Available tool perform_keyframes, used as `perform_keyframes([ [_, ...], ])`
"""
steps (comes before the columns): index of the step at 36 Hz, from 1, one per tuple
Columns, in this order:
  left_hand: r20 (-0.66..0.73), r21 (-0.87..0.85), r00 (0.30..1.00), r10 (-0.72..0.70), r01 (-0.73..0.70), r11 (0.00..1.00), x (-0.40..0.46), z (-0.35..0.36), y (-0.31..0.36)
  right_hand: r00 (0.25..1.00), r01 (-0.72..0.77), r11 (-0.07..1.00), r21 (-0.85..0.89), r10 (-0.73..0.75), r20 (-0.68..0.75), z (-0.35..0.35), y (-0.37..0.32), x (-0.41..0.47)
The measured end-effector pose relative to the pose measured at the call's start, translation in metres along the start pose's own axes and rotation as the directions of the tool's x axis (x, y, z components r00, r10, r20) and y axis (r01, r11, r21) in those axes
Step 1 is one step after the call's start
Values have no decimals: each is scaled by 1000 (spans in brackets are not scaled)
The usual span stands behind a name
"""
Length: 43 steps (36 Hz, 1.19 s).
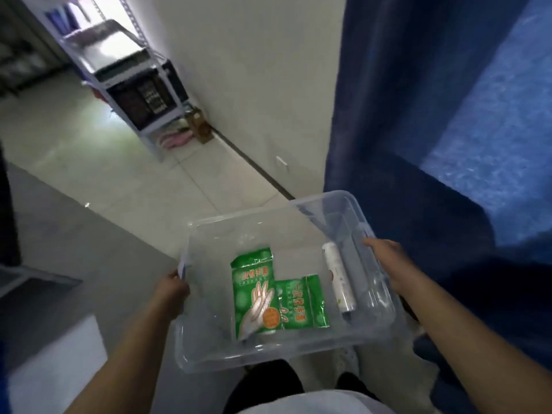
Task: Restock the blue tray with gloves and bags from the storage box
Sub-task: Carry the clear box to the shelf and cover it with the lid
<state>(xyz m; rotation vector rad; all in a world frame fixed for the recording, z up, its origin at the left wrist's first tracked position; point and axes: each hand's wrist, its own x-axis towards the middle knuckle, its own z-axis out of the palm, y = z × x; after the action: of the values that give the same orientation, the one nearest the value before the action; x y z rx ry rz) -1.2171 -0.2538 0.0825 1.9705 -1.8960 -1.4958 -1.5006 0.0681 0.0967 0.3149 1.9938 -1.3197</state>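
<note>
Both grips clamped on storage box (209, 231) rims

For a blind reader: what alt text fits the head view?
Two hands, left and right, carry a clear plastic box holding two green glove packets and a white roll, above a tiled floor beside a blue curtain.

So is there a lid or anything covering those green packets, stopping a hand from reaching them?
No lid is visible: the clear storage box is open on top. But both hands, left and right, grip its sides, so neither is free.
</note>
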Motion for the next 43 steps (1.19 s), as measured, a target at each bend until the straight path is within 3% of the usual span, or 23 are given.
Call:
perform_keyframes([
  [9,-176,-305,959,-224,163,938,60,-34,31,978,97,982,-161,-64,200,122,-159,109],
  [15,-214,-298,958,-190,121,947,155,-65,70,970,141,972,-189,-97,225,212,-250,162],
  [20,-195,-332,968,-160,88,939,222,-102,118,965,135,967,-218,-78,250,271,-329,183],
  [29,-101,-450,970,-223,155,879,354,-184,226,954,202,949,-242,-135,269,387,-451,242],
  [37,-88,-429,944,-318,252,868,487,-251,282,919,173,931,-322,-35,392,536,-549,341],
  [43,-108,-517,884,-454,340,786,551,-315,314,865,146,903,-403,81,496,677,-630,381],
])
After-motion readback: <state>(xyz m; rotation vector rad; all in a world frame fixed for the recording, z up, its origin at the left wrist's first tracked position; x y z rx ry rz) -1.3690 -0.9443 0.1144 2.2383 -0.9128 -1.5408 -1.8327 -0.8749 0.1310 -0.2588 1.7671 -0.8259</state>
